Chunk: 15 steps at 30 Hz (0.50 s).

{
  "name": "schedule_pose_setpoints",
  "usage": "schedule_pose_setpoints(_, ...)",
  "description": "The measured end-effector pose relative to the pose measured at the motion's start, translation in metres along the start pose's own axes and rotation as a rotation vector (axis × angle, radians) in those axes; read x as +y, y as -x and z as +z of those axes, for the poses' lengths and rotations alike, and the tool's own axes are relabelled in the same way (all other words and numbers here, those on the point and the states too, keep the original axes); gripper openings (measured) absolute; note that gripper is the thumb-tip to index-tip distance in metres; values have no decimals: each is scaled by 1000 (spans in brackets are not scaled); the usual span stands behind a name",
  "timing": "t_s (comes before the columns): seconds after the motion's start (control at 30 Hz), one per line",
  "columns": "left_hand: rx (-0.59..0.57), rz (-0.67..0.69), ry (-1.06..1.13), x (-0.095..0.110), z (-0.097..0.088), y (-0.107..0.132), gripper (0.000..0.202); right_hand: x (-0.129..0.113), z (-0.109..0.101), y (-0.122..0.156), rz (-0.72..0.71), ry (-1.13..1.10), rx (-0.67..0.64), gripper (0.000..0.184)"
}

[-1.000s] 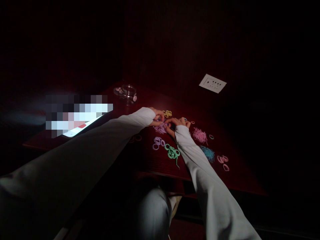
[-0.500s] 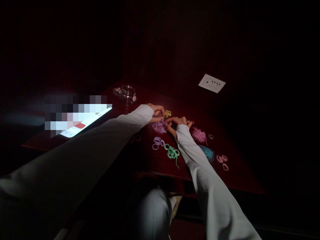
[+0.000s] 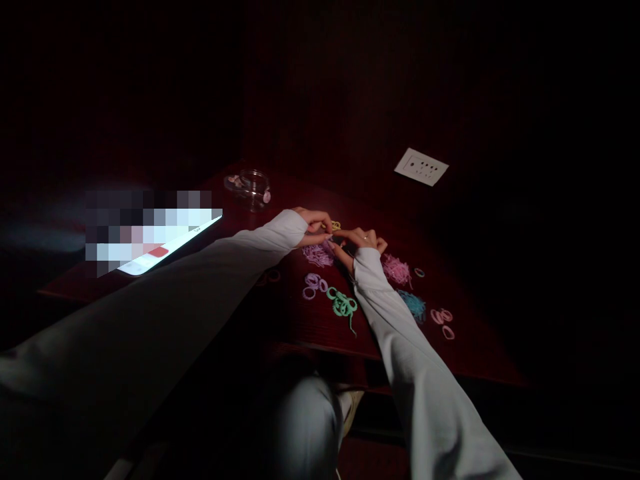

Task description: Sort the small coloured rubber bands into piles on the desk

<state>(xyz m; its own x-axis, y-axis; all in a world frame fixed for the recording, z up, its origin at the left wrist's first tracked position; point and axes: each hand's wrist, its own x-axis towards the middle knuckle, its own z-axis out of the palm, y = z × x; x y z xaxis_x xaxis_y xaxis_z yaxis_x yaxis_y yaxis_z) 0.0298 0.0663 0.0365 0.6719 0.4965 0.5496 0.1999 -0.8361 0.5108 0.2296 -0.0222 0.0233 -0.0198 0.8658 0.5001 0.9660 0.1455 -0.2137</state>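
Note:
My left hand (image 3: 315, 225) is closed in a pinch above a pile of thin purple strands (image 3: 317, 255). Its fingertips meet those of my right hand (image 3: 364, 241), which is also pinched. A small purple strand (image 3: 328, 245) shows between the fingertips; its full shape is hidden. Just behind the hands lies a group of yellow loops (image 3: 336, 225), partly covered by my fingers. Nearer to me are purple ring-shaped loops (image 3: 311, 287) and green loops (image 3: 343, 303) with one loose tail.
Right of my right wrist lie a pink strand pile (image 3: 397, 270), a blue strand pile (image 3: 413, 305), pink rings (image 3: 443, 317) and one small ring (image 3: 419, 273). A clear glass jar (image 3: 255, 190) stands at the back. A lit phone (image 3: 145, 263) is at left. A socket plate (image 3: 421, 167) is on the wall.
My right hand's fingers have curled in and moved slightly closer to my left fingertips. A yellow loop seen by the right hand's outer fingers no longer shows. The view has shifted slightly.

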Motion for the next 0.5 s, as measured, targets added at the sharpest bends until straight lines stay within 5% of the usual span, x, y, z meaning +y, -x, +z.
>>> schedule_pose_setpoints(0.27,26,-10,-64,-7,7,-1,23,4,-11,2,-19,108,25,37)
schedule_pose_setpoints(0.37,20,-26,-147,-14,10,-2,30,30,-32,9,83,262,153,39)
schedule_pose_setpoints(0.5,-103,-36,-202,-20,16,2,43,87,-56,24,412,491,410,39)
